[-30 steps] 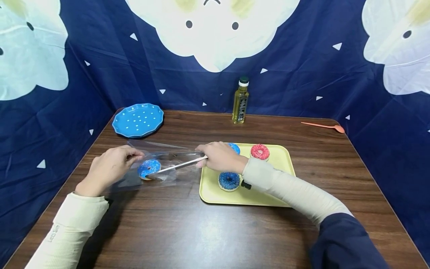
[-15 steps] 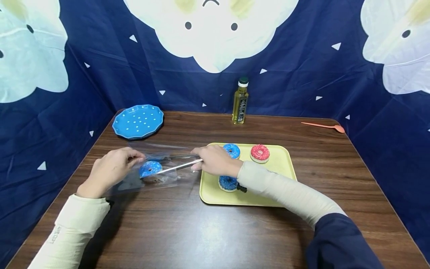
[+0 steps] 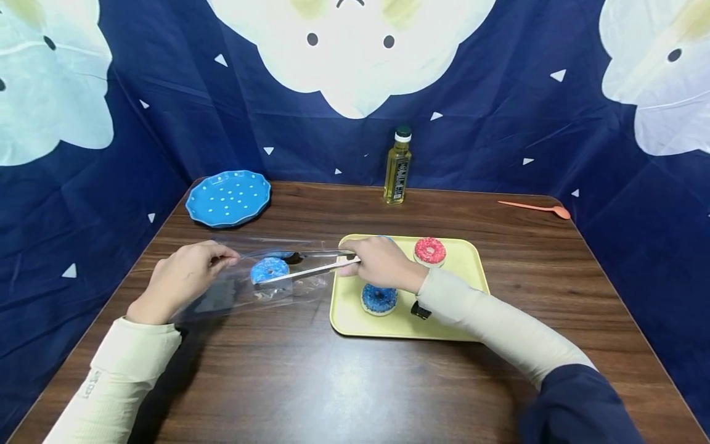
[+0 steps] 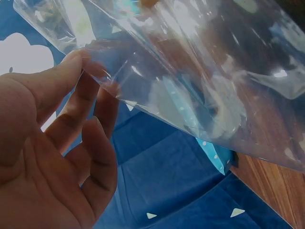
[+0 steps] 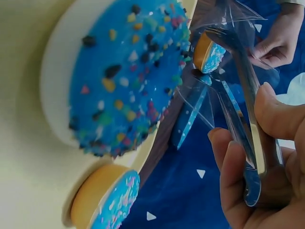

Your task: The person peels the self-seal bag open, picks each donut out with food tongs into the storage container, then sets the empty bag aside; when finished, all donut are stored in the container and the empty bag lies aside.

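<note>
My left hand (image 3: 183, 280) pinches the edge of a clear plastic bag (image 4: 157, 90) between thumb and fingertips. Metal tongs (image 3: 318, 269) with dark tips are held in my right hand (image 3: 383, 262). Their tips reach into the bag, on either side of a blue donut (image 3: 269, 270) with sprinkles. In the right wrist view, that donut (image 5: 208, 53) lies between the tips of the tongs (image 5: 248, 86). Whether both tips touch it is hard to tell through the film.
A yellow tray (image 3: 427, 324) at right bears a dark blue donut (image 3: 379, 300), a red donut (image 3: 429, 251) and a light blue donut mostly behind my right hand. Farther back are a dotted blue plate (image 3: 228, 198), an oil bottle (image 3: 397, 166) and an orange spoon (image 3: 540, 208).
Inside the bag the blue donut has shifted to the right. My right hand has moved right with the tongs, whose arms now look wider apart. The left hand has stayed nearly still.
</note>
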`<state>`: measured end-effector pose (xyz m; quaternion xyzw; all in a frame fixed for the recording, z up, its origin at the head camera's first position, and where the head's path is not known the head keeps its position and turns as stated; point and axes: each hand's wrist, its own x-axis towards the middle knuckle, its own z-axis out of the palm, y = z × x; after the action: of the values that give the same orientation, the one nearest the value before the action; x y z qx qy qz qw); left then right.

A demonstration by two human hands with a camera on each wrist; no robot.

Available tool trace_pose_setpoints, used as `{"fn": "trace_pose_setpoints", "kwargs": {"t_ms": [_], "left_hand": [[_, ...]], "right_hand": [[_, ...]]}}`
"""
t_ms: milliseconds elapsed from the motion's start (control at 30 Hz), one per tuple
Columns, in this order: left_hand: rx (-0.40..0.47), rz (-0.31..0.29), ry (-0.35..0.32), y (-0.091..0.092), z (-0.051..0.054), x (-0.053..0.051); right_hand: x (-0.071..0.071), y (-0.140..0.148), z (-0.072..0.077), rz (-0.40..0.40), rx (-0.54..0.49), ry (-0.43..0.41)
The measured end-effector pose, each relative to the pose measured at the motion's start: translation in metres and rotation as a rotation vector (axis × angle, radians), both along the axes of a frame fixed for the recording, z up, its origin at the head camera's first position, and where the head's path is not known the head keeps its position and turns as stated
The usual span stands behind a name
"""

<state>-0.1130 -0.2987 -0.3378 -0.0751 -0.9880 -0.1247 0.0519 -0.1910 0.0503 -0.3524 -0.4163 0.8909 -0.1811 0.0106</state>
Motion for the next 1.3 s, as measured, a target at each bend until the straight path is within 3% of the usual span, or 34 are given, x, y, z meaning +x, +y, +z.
{"fn": "trace_pose_setpoints", "kwargs": {"t_ms": [533, 767, 1300], "left_hand": [[0.004, 0.003, -0.004, -0.004, 0.002, 0.001], [0.006, 0.005, -0.013, -0.004, 0.001, 0.001], [0.003, -0.010, -0.003, -0.004, -0.002, 0.001]], "right_hand": [[0.014, 0.053, 0.012, -0.092, -0.095, -0.007], [0.024, 0.077, 0.015, -0.147, -0.092, 0.057], [0.044, 0.118, 0.010, -0.252, -0.115, 0.054]]}}
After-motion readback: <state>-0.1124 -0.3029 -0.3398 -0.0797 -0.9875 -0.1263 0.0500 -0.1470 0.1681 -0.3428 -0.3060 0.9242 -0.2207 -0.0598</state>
